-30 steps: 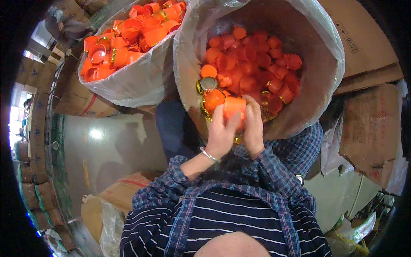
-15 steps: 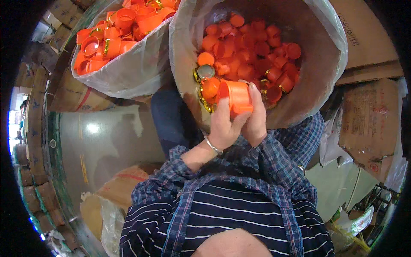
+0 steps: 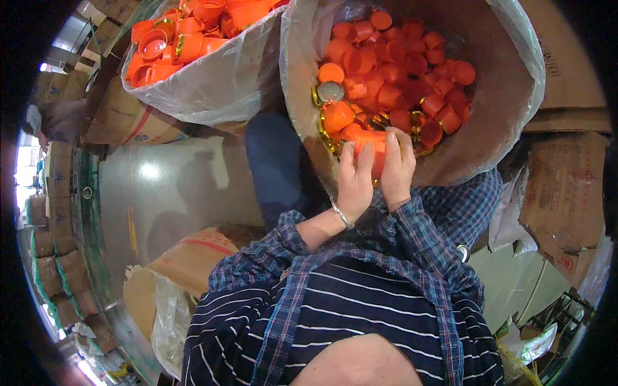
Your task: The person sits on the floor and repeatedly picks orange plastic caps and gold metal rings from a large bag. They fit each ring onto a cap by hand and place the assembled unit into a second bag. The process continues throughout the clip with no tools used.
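Observation:
Between my two hands is an orange plastic cup (image 3: 372,143), held at the near rim of a plastic-lined container (image 3: 301,103). My left hand (image 3: 355,185) closes on the cup's left side, a bracelet on its wrist. From the right, my right hand (image 3: 398,168) wraps the cup with bent fingers. Part of the cup is hidden behind the fingers. Just beyond lie many orange cups (image 3: 389,96) in the container, some with shiny gold bands (image 3: 327,132). A grey round disc (image 3: 330,92) rests among them at the left.
Another plastic-lined container (image 3: 212,96) heaped with orange cups (image 3: 187,45) stands at the far left. Cardboard (image 3: 563,193) leans on the right. An opened brown sack or carton (image 3: 187,257) lies near my left elbow. Stacked cartons (image 3: 61,174) line the left side.
My hands have turned the cup, so its open mouth no longer faces me as before. The whole view has shifted, with the containers now further right and slightly higher.

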`<state>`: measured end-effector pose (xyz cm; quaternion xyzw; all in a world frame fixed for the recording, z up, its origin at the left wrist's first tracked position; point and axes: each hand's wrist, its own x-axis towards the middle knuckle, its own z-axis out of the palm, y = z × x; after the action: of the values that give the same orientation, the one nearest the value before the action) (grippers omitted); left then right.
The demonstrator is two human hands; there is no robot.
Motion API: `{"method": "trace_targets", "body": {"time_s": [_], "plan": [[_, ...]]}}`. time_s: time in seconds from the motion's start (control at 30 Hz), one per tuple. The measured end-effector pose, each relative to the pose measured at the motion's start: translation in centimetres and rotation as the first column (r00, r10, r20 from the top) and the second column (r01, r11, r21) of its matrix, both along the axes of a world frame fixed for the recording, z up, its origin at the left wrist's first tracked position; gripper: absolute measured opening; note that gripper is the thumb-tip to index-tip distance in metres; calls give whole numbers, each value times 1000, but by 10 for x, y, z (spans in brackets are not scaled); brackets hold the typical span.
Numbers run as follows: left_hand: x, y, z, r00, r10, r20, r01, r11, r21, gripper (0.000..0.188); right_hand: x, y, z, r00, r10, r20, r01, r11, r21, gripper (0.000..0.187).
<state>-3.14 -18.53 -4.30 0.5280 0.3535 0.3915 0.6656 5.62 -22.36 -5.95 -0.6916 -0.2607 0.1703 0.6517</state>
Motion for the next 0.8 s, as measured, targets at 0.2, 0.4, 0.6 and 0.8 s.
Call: {"method": "trace_targets", "body": {"time_s": [0.2,0.4,0.6,0.8], "plan": [[-4,37,3,973,7,229,150,734,-662,38,-3,-6,2,748,91,658,-104,994,-20,42],[-50,124,52,994,-37,103,18,985,173,34,5,-6,-2,938,220,270,-230,973,7,54],[-120,346,221,663,744,79,40,-141,989,40,23,-7,-44,916,402,-12,-370,830,-418,35],[-52,279,188,841,521,144,-123,-74,990,28,23,45,-105,804,591,-66,-521,645,-559,46]]}}
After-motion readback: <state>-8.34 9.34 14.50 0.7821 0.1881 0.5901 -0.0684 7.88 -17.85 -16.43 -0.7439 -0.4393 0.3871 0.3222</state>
